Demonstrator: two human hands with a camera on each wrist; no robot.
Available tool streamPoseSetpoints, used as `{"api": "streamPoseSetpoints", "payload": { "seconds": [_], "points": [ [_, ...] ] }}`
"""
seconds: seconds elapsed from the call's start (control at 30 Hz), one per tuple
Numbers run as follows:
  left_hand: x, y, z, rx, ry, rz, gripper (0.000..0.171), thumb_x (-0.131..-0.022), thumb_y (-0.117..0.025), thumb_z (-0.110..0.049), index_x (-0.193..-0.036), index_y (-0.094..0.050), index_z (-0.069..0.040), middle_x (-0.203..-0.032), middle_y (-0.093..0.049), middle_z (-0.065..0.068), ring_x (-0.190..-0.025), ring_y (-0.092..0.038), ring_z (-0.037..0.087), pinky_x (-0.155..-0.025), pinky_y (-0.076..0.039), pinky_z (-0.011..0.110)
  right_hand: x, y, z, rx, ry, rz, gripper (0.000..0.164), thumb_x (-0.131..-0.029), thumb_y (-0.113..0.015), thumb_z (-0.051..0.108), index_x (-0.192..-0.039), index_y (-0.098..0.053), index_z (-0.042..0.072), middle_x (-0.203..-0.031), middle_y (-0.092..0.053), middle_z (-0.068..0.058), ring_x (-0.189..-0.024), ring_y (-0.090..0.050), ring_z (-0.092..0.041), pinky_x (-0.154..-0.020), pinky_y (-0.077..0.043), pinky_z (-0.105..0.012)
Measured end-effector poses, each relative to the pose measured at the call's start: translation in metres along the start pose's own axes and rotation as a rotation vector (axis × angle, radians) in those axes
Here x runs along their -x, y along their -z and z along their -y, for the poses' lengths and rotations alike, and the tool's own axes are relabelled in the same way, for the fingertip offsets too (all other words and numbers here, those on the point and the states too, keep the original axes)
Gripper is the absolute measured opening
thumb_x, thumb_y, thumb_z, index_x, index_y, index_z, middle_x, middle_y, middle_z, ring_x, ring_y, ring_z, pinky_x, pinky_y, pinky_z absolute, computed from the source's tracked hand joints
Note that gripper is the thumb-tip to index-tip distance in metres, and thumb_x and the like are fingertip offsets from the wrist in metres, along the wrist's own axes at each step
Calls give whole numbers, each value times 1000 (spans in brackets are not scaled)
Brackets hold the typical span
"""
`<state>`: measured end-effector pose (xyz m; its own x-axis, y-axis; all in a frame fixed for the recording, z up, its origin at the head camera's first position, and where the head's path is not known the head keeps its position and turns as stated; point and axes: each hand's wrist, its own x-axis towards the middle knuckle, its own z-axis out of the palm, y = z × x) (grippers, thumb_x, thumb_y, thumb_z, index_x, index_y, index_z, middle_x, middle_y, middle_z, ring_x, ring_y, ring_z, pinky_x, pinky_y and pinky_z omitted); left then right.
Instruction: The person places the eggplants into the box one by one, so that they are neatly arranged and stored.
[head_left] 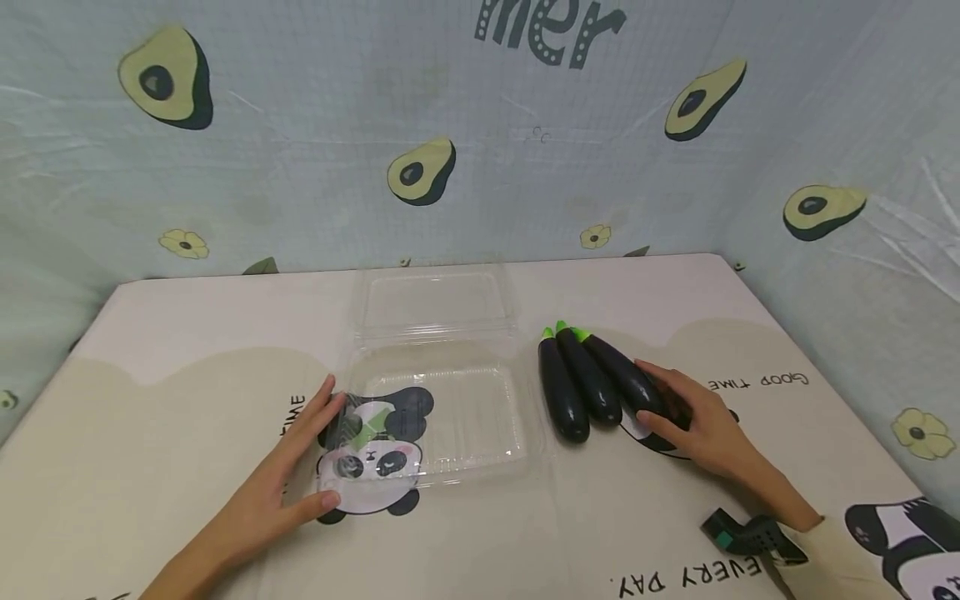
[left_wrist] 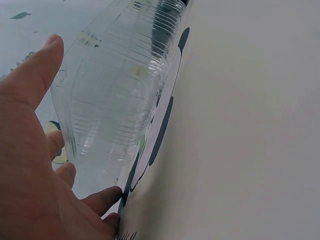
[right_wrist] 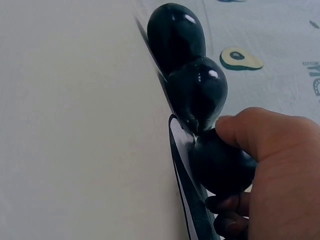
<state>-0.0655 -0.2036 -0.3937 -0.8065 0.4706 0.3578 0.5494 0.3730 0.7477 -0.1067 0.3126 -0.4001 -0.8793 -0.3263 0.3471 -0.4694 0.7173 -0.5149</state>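
Three dark, glossy eggplants with bright green stem ends lie side by side on the table, right of centre. My right hand (head_left: 697, 421) grips the rightmost eggplant (head_left: 624, 371) near its blunt end, thumb on one side and fingers curled on the other. The middle eggplant (head_left: 592, 382) and the left eggplant (head_left: 561, 392) lie against it. A clear plastic clamshell container (head_left: 476, 408) stands with its lid (head_left: 435, 298) folded back, away from me. At its left side my left hand (head_left: 255, 500) is spread, fingertips right at the rim.
The pale tablecloth (head_left: 187, 433) has printed pandas and lettering. Behind the table hangs a light blue cloth (head_left: 300, 142) with avocado prints, which continues along the right side. A dark strap-like device (head_left: 753, 535) sits at my right wrist.
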Motion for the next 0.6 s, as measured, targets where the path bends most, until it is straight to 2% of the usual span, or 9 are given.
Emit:
{"api": "streamPoseSetpoints", "payload": {
  "seconds": [0.1,0.23,0.3,0.4,0.6],
  "points": [
    [0,0,0,2,0,2,91,-72,-73,-7,-151,-26,-5,-159,-8,14,-145,-6,23,-108,-11,13,0,1,-1,8,-7,-12,66,-83,-73,11,-143,-46,16,-111,-58,0,-81,-48,-8,-68,-39,-19],
    [0,1,0,2,11,7,92,-73,-73,-6,-151,-25,-7,-159,-7,12,-146,-6,22,-108,-11,13,-1,2,0,12,-18,-32,60,-87,-69,9,-142,-47,15,-93,-50,3,-70,-43,-9,-58,-36,-22],
    [0,1,0,-6,20,8,92,-73,-73,-7,-152,-25,-8,-160,-7,11,-146,-6,22,-108,-11,13,-1,2,0,11,-26,-43,59,-88,-67,7,-143,-46,14,-92,-49,2,-71,-42,-10,-57,-35,-23],
    [0,1,0,-14,30,9,92,-73,-73,-7,-152,-25,-9,-160,-7,9,-146,-6,22,-108,-10,13,-2,3,1,4,-37,-57,58,-90,-64,5,-144,-44,12,-97,-51,0,-75,-44,-11,-60,-36,-22],
    [0,1,-1,-12,31,10,92,-74,-73,-7,-152,-25,-9,-160,-7,11,-145,-6,23,-108,-10,13,-3,3,3,-68,-78,-74,56,-93,-59,4,-146,-40,12,-119,-54,-10,-95,-49,-8,-76,-39,-11]
  ]
}}
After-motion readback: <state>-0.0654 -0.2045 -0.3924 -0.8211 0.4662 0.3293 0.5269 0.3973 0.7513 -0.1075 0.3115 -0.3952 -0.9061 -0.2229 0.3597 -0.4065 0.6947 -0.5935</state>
